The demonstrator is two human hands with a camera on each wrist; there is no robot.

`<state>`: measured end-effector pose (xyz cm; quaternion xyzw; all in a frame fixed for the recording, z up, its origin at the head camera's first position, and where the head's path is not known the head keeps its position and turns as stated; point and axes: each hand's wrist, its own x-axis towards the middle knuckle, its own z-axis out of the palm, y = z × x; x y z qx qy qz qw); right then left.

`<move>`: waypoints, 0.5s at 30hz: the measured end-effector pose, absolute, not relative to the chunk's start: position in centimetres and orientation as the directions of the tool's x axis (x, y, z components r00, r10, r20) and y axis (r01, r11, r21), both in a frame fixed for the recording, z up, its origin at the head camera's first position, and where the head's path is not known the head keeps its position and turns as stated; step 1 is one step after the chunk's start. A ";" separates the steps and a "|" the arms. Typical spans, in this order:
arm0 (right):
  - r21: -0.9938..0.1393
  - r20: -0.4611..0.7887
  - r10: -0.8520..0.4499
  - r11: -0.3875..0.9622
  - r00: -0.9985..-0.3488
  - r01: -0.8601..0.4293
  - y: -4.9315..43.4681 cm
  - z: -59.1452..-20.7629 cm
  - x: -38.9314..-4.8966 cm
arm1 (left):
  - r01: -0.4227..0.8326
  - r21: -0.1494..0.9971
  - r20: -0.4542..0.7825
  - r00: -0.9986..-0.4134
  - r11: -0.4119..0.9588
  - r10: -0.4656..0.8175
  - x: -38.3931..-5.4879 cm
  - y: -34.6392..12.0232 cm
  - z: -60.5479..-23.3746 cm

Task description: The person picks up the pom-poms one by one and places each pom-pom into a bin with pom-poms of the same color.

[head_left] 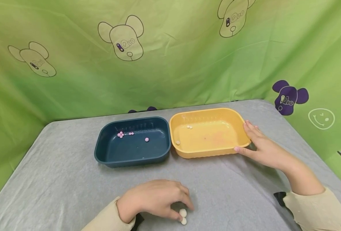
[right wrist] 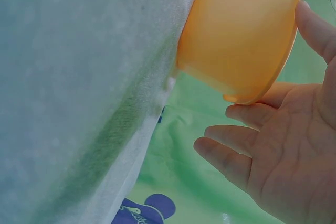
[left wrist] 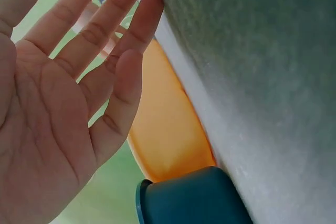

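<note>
In the head view my left hand [head_left: 158,199] is low over the table's near part. Its thumb tip is right at two small white balls [head_left: 183,213], and the index finger arches just beyond them. The left wrist view shows this hand [left wrist: 58,114] with fingers extended and no ball visible. My right hand [head_left: 265,149] rests against the right end of a yellow tray [head_left: 208,154], thumb at the near rim and fingers at the outer side. In the right wrist view those fingers [right wrist: 226,163] are mostly straight. A few small whitish balls [head_left: 189,127] lie inside the tray.
Left of the yellow tray, close against it, stands a dark blue tray [head_left: 134,163] with several small pink balls [head_left: 120,134]. Both stand on a grey cloth-covered table [head_left: 57,166]. Behind hangs a green printed curtain [head_left: 170,80].
</note>
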<state>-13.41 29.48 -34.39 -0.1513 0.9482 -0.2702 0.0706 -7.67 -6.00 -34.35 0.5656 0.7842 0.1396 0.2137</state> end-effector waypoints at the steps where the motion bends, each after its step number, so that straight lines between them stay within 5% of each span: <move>1: -0.535 -0.052 -0.325 0.808 -0.944 -0.248 29.5 -34.4 -13.4 | 0.828 0.461 -0.179 -0.267 0.321 0.947 -7.7 -6.0 -34.4; 15: -0.532 -0.052 -0.329 0.808 -0.943 -0.253 29.5 -34.3 -13.4 | 0.780 0.486 -0.252 -0.307 0.395 0.918 -7.5 -6.1 -34.5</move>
